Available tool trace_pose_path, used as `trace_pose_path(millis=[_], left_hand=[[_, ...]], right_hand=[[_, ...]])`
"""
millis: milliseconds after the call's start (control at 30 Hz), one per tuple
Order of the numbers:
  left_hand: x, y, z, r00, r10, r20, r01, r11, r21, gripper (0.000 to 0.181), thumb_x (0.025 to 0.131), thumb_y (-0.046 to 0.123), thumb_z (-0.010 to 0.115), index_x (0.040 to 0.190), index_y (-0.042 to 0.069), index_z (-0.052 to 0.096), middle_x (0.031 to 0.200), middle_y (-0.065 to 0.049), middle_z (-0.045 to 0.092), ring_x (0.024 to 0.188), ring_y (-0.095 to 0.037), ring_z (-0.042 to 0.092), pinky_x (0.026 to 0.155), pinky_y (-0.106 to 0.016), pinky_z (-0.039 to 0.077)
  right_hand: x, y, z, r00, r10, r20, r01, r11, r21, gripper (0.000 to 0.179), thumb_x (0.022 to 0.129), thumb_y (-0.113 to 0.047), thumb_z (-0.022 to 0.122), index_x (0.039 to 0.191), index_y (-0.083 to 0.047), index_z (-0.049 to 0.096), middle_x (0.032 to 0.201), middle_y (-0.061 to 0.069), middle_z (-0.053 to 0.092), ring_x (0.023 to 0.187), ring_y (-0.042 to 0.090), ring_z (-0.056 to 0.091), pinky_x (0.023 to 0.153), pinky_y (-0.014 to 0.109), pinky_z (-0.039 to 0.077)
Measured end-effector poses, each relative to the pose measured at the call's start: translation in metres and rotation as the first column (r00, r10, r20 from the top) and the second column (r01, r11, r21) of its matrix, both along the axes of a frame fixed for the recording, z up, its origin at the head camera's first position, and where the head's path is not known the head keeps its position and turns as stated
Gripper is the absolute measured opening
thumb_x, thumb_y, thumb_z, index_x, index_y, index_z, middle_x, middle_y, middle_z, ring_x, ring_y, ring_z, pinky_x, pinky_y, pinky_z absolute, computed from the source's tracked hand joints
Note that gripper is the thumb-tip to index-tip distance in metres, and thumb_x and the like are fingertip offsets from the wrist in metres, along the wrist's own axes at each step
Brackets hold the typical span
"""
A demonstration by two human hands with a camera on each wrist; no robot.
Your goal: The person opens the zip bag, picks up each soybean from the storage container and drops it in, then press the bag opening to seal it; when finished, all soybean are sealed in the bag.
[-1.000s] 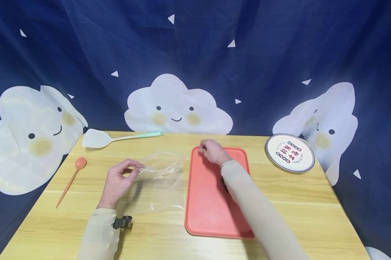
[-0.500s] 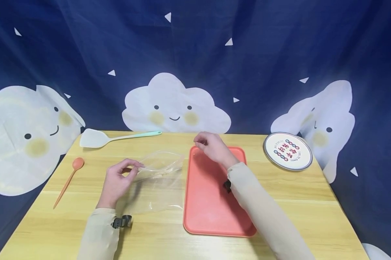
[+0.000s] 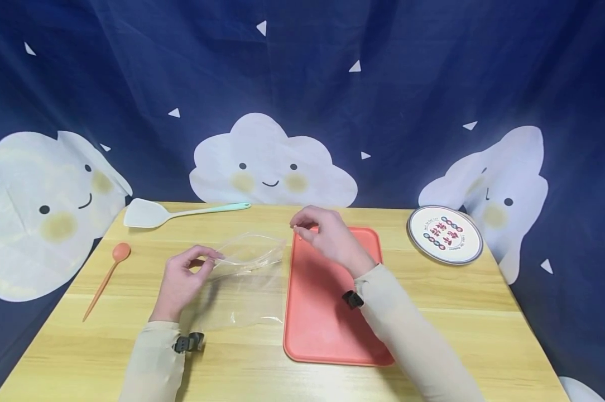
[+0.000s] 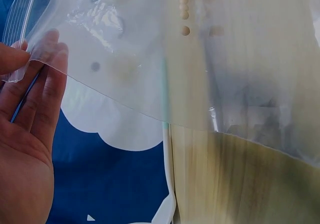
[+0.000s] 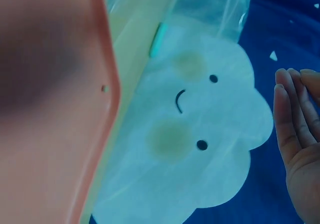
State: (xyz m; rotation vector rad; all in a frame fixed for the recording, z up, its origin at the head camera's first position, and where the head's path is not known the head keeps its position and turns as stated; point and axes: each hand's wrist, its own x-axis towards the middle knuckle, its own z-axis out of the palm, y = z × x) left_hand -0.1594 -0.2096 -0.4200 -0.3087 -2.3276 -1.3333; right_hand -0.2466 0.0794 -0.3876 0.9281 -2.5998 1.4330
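My left hand point(image 3: 184, 279) pinches the near-left edge of a clear zip bag's mouth. The zip bag point(image 3: 249, 296) lies on the table with its mouth partly spread. Through the plastic, the left wrist view shows several small round pale beads point(image 4: 183, 8). Over the far-left corner of the red tray point(image 3: 317, 329) is my right hand point(image 3: 327, 234), thumb and fingertips together. It pinches what looks like a tiny pale bead, barely visible. Another small bead point(image 5: 104, 88) lies on the tray near its rim in the right wrist view.
A white spatula point(image 3: 149, 214) with a mint handle lies along the table's back edge. On the left rests an orange spoon point(image 3: 120, 252). A printed round plate point(image 3: 445, 251) stands at the back right. Behind the table hangs a blue cloud-patterned curtain point(image 3: 302, 67).
My right hand has risen from the tray's far-left corner and shifted left toward the bag. The left hand keeps its pinch on the bag, nearly still.
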Motion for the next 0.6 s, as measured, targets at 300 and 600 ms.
trace_pose_path(millis=[300, 600], left_hand=[[0.001, 0.002, 0.001, 1.0, 0.004, 0.01, -0.004, 1.0, -0.004, 0.02, 0.081, -0.021, 0.061, 0.085, -0.004, 0.071, 0.086, -0.016, 0.071, 0.083, -0.008, 0.063, 0.074, -0.015, 0.05], [-0.001, 0.004, 0.002, 1.0, 0.005, 0.0, -0.005, 1.0, -0.012, 0.02, 0.081, -0.02, 0.062, 0.085, -0.003, 0.071, 0.086, -0.014, 0.071, 0.084, -0.008, 0.063, 0.073, -0.015, 0.05]], right_hand=[[0.012, -0.021, 0.003, 0.989, 0.117, -0.093, -0.116, 0.993, 0.011, 0.013, 0.091, -0.002, 0.065, 0.101, -0.01, 0.07, 0.095, -0.005, 0.065, 0.087, 0.006, 0.059, 0.081, 0.033, 0.053], [0.009, -0.061, -0.004, 0.974, 0.187, -0.127, -0.163, 0.97, 0.182, 0.011, 0.094, -0.007, 0.063, 0.103, -0.01, 0.07, 0.097, -0.005, 0.065, 0.088, 0.005, 0.059, 0.082, 0.019, 0.048]])
